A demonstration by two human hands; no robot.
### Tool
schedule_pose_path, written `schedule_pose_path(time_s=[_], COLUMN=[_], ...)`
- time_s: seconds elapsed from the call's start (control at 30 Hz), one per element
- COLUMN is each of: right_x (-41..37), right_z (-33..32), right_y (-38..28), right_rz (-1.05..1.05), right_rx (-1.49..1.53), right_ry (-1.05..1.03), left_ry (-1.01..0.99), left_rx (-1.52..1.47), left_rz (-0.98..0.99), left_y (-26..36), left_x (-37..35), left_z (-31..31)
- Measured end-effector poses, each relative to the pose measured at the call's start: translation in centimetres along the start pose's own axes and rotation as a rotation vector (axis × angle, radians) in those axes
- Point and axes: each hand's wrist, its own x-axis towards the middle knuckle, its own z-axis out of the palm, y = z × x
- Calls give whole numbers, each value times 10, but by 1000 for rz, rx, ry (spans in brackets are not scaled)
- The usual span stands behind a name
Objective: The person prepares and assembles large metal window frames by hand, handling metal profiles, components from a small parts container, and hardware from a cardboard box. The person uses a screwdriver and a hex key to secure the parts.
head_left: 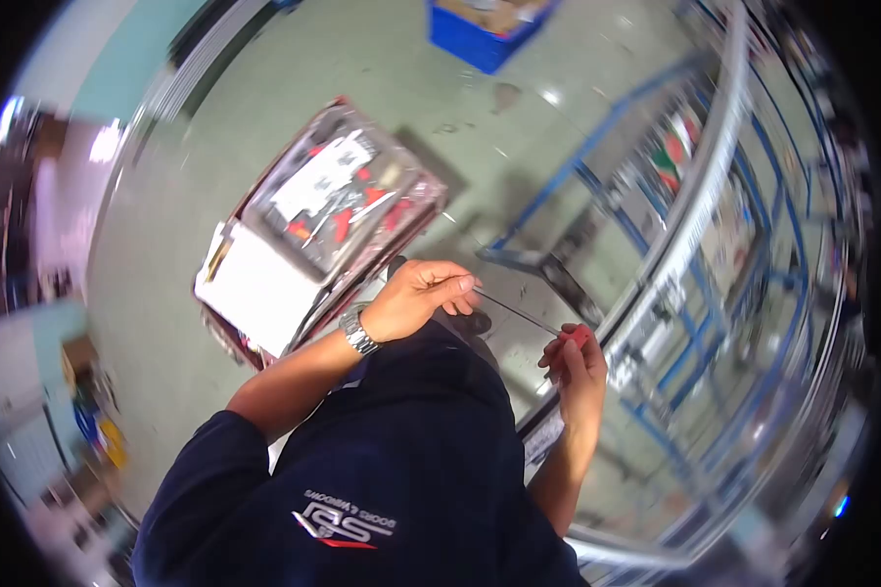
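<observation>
A screwdriver with a thin dark shaft [519,313] and a red handle [579,337] is held between my two hands. My left hand [423,296], with a metal watch [358,333] at its wrist, pinches the tip end of the shaft between thumb and fingers. Around the red handle are the closed fingers of my right hand [578,370]. The shaft slants down from my left hand to my right, in front of my dark shirt [411,440].
A cart [429,201] with a tray of red and metal parts and a white board [255,289] stands at the left. A blue bin [475,44] is at the top. Blue metal racks [548,196] and a long pale metal profile [690,225] are at the right.
</observation>
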Motion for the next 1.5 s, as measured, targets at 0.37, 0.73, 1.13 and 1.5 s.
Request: schedule_pose_path(time_s=[0.37, 0.73, 1.13, 1.5], right_x=[118, 182, 175, 214], right_z=[189, 258, 231, 260], right_y=[-12, 19, 48, 123], right_rz=[81, 292, 357, -263], right_rx=[-500, -484, -389, -834], right_ry=[-400, -338, -323, -287], left_ry=[636, 878, 460, 570], left_rx=[-255, 636, 766, 1204], left_rz=[-41, 1, 138, -205], left_y=[-120, -118, -107, -143], left_x=[-93, -30, -38, -39], left_z=[-157, -243, -196, -250])
